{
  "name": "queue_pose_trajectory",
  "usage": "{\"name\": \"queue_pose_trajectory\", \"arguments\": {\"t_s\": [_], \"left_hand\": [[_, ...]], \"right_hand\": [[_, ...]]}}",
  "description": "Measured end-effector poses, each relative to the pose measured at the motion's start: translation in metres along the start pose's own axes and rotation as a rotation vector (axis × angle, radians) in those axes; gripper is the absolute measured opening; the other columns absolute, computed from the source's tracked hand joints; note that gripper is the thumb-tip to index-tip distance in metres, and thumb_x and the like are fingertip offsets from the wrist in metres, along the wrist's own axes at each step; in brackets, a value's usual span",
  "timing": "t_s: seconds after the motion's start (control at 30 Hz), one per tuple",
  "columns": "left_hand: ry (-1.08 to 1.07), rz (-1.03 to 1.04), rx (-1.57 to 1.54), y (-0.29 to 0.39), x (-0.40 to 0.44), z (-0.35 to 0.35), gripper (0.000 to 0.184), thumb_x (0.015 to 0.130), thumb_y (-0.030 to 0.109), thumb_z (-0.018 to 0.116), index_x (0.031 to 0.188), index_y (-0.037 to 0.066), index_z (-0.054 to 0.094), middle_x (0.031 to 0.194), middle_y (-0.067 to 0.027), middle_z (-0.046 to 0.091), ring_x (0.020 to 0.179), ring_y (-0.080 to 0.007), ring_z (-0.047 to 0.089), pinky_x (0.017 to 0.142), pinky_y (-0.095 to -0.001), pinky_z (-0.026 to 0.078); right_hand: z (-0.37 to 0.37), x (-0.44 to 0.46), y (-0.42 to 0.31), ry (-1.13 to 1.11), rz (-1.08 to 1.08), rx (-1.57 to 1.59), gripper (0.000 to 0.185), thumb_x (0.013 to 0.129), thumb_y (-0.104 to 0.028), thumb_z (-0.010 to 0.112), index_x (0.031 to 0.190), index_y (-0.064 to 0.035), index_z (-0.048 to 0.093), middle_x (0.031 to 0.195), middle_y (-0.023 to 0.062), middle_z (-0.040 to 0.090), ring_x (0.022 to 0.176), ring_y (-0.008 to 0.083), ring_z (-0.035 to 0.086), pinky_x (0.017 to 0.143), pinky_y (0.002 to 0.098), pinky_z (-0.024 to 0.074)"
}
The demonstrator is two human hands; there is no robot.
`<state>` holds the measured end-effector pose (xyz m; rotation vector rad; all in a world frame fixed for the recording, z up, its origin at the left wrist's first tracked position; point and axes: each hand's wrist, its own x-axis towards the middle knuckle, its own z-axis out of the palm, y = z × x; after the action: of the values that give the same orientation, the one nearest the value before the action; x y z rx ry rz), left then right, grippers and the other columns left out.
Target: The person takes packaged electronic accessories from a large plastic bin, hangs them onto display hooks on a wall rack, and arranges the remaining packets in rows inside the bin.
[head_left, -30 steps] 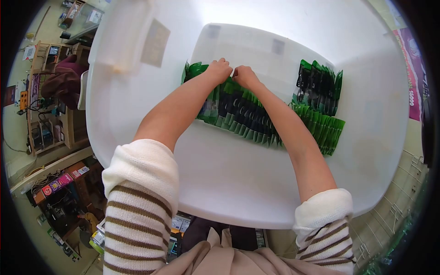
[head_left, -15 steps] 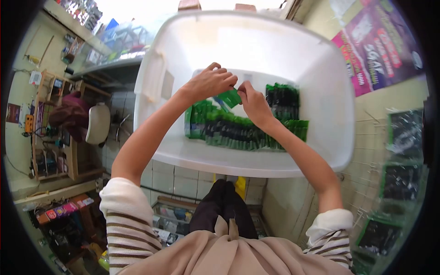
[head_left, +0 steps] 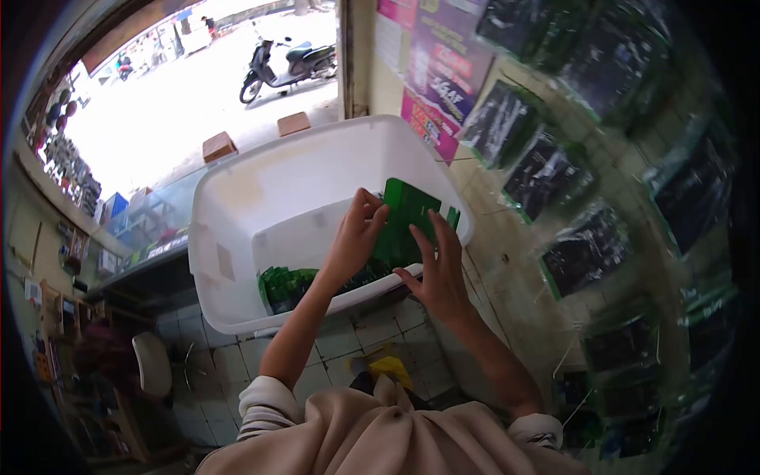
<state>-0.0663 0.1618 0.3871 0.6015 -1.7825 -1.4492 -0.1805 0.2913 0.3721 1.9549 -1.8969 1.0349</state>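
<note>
Inside a large white plastic tub (head_left: 226,186), several green packets (head_left: 286,286) with dark parts stand in a row along the near side. A flat green packet (head_left: 410,202) is raised over the tub's right part. My left hand (head_left: 358,237) is closed, with thumb and fingers pinched at this packet's left edge. At its lower right, my right hand (head_left: 442,273) has its fingers spread, the fingertips against or just in front of the green face. My left hand and forearm hide part of the row.
Dark items in clear plastic (head_left: 590,245) hang on the wall at right, near my right arm. Beyond the tub lie two bricks (head_left: 294,123) at the doorway, with a parked scooter (head_left: 286,65) outside. A glass counter (head_left: 154,229) and a chair (head_left: 150,364) stand at left.
My view has turned right, bringing the doorway and more hanging packs into sight. The green packet is now raised upright at the tub's right side, and my right hand's fingers have spread.
</note>
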Motion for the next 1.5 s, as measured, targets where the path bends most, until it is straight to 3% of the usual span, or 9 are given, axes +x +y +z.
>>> {"name": "queue_pose_trajectory", "arguments": {"t_s": [0.23,0.27,0.37,0.4,0.5,0.63,0.9,1.23,1.5], "left_hand": [[-0.316,-0.327,-0.328,0.02,-0.044,0.074,0.026,0.092,0.027,0.043,0.099,0.002,0.043,0.092,-0.0094,0.054,0.07,-0.0138,0.057,0.062,-0.0254,0.047],[-0.373,-0.22,-0.208,0.019,-0.048,0.082,0.034,0.093,0.033,0.04,0.105,0.001,0.043,0.097,-0.0097,0.052,0.081,-0.0186,0.059,0.071,-0.0282,0.049],[-0.298,0.208,0.216,-0.005,-0.052,0.106,0.024,0.086,0.012,0.054,0.103,0.001,0.042,0.112,-0.0101,0.047,0.099,-0.0189,0.053,0.083,-0.0321,0.045],[-0.296,0.195,0.008,0.005,-0.057,0.122,0.024,0.078,0.008,0.063,0.089,0.004,0.042,0.109,-0.0113,0.047,0.1,-0.0205,0.051,0.083,-0.0317,0.043],[-0.491,0.081,-0.302,0.011,-0.076,0.155,0.027,0.076,0.0,0.062,0.092,0.002,0.039,0.107,-0.0129,0.05,0.095,-0.0177,0.055,0.079,-0.0306,0.046],[-0.734,0.043,-0.261,0.001,-0.102,0.211,0.025,0.076,-0.002,0.061,0.091,0.001,0.041,0.096,-0.0112,0.055,0.084,-0.0161,0.059,0.072,-0.0284,0.048],[-1.229,0.505,-0.153,0.031,-0.185,0.302,0.018,0.071,-0.01,0.056,0.081,0.004,0.062,0.091,-0.0082,0.057,0.082,-0.021,0.06,0.07,-0.0295,0.049],[-1.182,0.447,-0.143,-0.008,-0.25,0.347,0.021,0.077,-0.008,0.054,0.091,0.003,0.063,0.094,-0.0082,0.056,0.081,-0.0209,0.058,0.064,-0.0305,0.047],[-0.969,0.548,-0.208,-0.039,-0.252,0.373,0.02,0.078,-0.011,0.052,0.09,0.001,0.061,0.095,-0.009,0.055,0.086,-0.0235,0.055,0.07,-0.0314,0.045]], "right_hand": [[-0.034,-0.082,0.003,0.212,0.27,0.251,0.04,0.079,-0.003,0.054,0.118,-0.0013,0.046,0.106,0.0154,0.054,0.095,0.0261,0.055,0.083,0.0335,0.0433],[-0.046,-0.094,0.0,0.177,0.412,0.416,0.039,0.081,-0.003,0.053,0.119,-0.0024,0.045,0.107,0.0159,0.054,0.096,0.026,0.056,0.082,0.0336,0.0437],[-0.076,-0.135,0.003,0.196,0.57,0.529,0.034,0.084,-0.007,0.054,0.117,-0.0022,0.046,0.103,0.016,0.056,0.096,0.0211,0.057,0.079,0.0321,0.0446],[-0.083,-0.149,0.003,0.251,0.618,0.59,0.035,0.083,-0.008,0.056,0.115,-0.002,0.047,0.1,0.0145,0.057,0.094,0.0197,0.057,0.078,0.0316,0.0446],[-0.106,-0.194,-0.001,0.379,0.71,0.582,0.038,0.08,-0.008,0.06,0.115,-0.0021,0.046,0.096,0.0122,0.057,0.09,0.0176,0.056,0.078,0.0303,0.0446],[-0.133,-0.245,-0.024,0.622,0.941,0.522,0.051,0.078,-0.009,0.063,0.122,-0.0037,0.038,0.102,0.0123,0.053,0.091,0.0166,0.052,0.079,0.0284,0.0437],[-0.129,-0.373,-0.066,1.018,1.118,0.064,0.061,0.075,-0.008,0.066,0.125,-0.0026,0.032,0.109,0.0128,0.047,0.103,0.0186,0.046,0.083,0.0287,0.0406],[-0.147,-0.419,-0.078,0.955,1.41,-0.144,0.061,0.076,-0.012,0.067,0.123,0.0013,0.03,0.099,0.0174,0.055,0.089,0.022,0.056,0.073,0.0303,0.0435],[-0.16,-0.418,-0.045,0.91,1.358,-0.111,0.049,0.078,-0.013,0.065,0.112,0.0018,0.034,0.098,0.0168,0.056,0.082,0.0234,0.057,0.062,0.0305,0.0454]]}}
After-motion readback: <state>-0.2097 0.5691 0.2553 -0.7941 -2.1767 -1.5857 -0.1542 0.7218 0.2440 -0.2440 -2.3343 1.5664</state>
